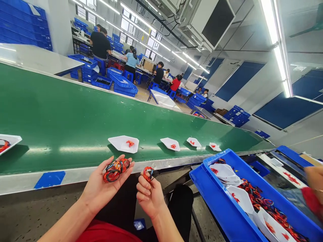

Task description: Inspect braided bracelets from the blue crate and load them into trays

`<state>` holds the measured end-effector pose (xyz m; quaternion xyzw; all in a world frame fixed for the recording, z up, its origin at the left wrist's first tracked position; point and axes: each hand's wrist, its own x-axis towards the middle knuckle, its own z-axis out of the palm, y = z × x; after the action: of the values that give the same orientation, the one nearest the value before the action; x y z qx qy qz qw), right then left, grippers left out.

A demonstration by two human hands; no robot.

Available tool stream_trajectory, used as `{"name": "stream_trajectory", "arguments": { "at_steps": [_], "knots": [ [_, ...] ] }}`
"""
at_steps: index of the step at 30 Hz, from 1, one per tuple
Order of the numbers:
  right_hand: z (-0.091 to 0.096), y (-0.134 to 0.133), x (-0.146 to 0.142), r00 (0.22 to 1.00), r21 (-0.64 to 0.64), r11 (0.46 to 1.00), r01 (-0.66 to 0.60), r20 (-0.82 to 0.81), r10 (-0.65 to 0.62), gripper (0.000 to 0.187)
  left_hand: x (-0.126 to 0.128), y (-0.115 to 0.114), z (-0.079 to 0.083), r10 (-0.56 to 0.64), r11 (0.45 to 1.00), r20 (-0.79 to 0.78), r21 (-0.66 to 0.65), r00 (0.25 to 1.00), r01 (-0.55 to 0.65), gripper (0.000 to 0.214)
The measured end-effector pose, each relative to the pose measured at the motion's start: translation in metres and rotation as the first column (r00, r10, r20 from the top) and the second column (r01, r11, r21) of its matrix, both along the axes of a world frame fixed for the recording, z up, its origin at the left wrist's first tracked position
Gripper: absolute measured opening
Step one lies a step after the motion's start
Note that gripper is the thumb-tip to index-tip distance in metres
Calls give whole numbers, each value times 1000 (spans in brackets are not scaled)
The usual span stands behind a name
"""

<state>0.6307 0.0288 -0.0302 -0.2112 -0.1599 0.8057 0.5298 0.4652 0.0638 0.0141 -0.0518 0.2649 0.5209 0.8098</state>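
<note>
While the left hand lies open, palm up, with a tangle of red-and-black cords resting on it, the right hand pinches a small red loop in its curled fingers. Just beyond them at 12 o'clock, white paper trays holding red pieces sit on a green conveyor belt. At 3 o'clock, a blue plastic crate holds stacked trays and more cords, with a co-worker's hand beside it.
</note>
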Motion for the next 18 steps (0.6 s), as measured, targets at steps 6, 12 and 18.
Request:
{"name": "stream_trajectory", "arguments": {
  "at_steps": [6, 12, 18],
  "knots": [
    [8, 9, -13, 972, 88, 996, -4, 234, -17, 23, -15, -2, -1, 53, 998, 40, 14, 998, -54, 31],
    [51, 60, -40, 220, 557, 808, -193, 827, -518, 23, -36, -1, 1, 186, 976, 51, 107, 981, -191, 38],
    [71, 80, -57, -215, 557, 714, -424, 704, -677, 23, -49, -3, 6, 222, 969, 44, 100, 974, -226, 42]
  ]
}}
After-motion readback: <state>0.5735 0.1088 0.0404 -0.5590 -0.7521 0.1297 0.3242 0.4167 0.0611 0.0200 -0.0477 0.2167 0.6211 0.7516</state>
